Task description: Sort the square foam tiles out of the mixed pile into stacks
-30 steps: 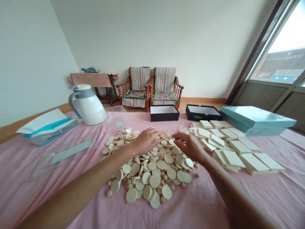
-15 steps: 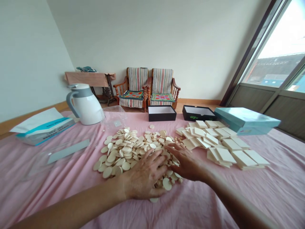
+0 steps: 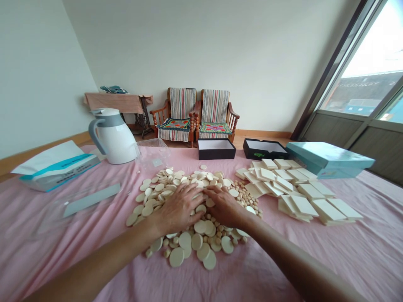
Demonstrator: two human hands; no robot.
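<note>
A wide heap of round wooden discs (image 3: pixel 176 256) lies before me on a pink cloth (image 3: pixel 252 272). Small wooden beads or balls (image 3: pixel 245 193) are mixed in, mostly on the right side and near edge. My left hand (image 3: pixel 182 206) rests palm down on the heap, fingers spread forward over the discs. My right hand (image 3: pixel 225 203) lies on the heap beside it, fingers stretched to the left, its fingertips close to my left hand's. Neither hand visibly grips anything; what lies under the palms is hidden.
Square wooden tiles (image 3: pixel 294 204) are piled at the right. Behind stand a black box (image 3: pixel 216 155), another black box (image 3: pixel 264 154) and a light blue box (image 3: pixel 327 161). On the left are a white jug (image 3: pixel 118 142), a tissue pack (image 3: pixel 59 167) and clear plastic packaging (image 3: pixel 91 201).
Both hands have moved forward and left over the heap. Discs and beads now spread nearer to me, and more beads show at the right.
</note>
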